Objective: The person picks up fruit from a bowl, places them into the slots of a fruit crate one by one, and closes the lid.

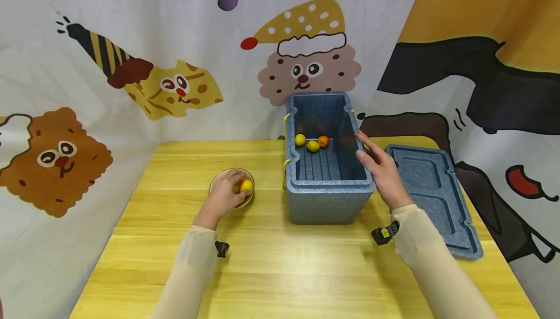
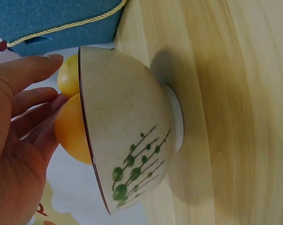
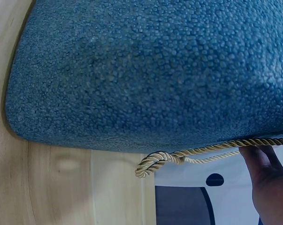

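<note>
My left hand (image 1: 225,193) reaches over a cream bowl (image 2: 125,108) with a dark rim and painted green leaves. Its thumb and fingers lie on either side of a small yellow fruit (image 1: 246,186), without a plain grip. An orange fruit (image 2: 74,130) sits beside it in the bowl; the hand hides others. My right hand (image 1: 382,173) rests with fairly straight fingers on the right rim of a blue-grey foam box (image 1: 330,207). On the box's floor lie a yellow fruit (image 1: 300,140), a second yellow fruit (image 1: 312,146) and an orange-red fruit (image 1: 323,141).
The box's lid (image 1: 430,192) lies on the right of the wooden table (image 1: 280,270). A yellow rope handle (image 3: 202,150) hangs along the box's side. Behind the table stands a white cloth (image 1: 188,22) printed with cartoon biscuits.
</note>
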